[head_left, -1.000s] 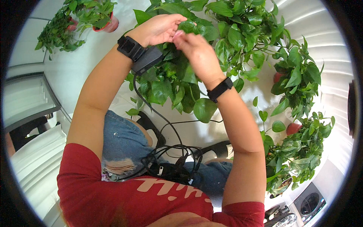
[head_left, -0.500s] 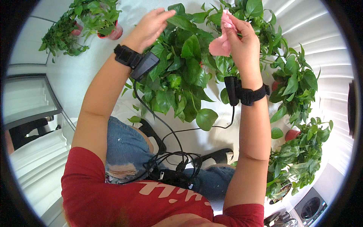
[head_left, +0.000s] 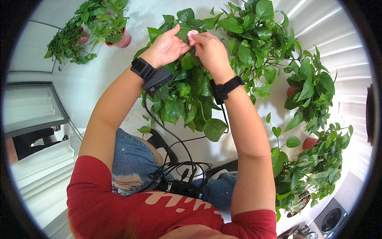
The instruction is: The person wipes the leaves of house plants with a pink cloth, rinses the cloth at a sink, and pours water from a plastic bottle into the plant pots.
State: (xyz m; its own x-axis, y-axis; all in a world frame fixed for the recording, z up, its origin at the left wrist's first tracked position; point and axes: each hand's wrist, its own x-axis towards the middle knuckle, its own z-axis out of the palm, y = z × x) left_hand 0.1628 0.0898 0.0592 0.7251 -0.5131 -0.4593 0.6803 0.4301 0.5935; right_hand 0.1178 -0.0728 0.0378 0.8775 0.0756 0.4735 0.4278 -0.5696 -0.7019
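Observation:
My left hand [head_left: 169, 48] is at the upper middle, palm turned up, thumb and fingers apart beside a large green leaf [head_left: 182, 32] of a bushy potted plant [head_left: 175, 105]. Whether its fingers touch the leaf from below I cannot tell. My right hand [head_left: 211, 51] has its fingers pinched round a crumpled pink cloth [head_left: 192, 36], pressed against that leaf. Most of the cloth is hidden by the fingers. The two hands nearly meet at the fingertips. Each wrist wears a black strap with a small black box.
More leafy plants [head_left: 248, 51] stand at the upper right and down the right side, some in red pots [head_left: 310, 142]. Another red pot [head_left: 119, 39] is at the upper left. Black cables [head_left: 183, 167] run from my wrists to my lap. White curtains [head_left: 338, 40] hang at right.
My right hand has moved left and slightly down, bringing the pink cloth from the right-hand foliage to the leaf. My left hand has shifted down and right, turning palm up.

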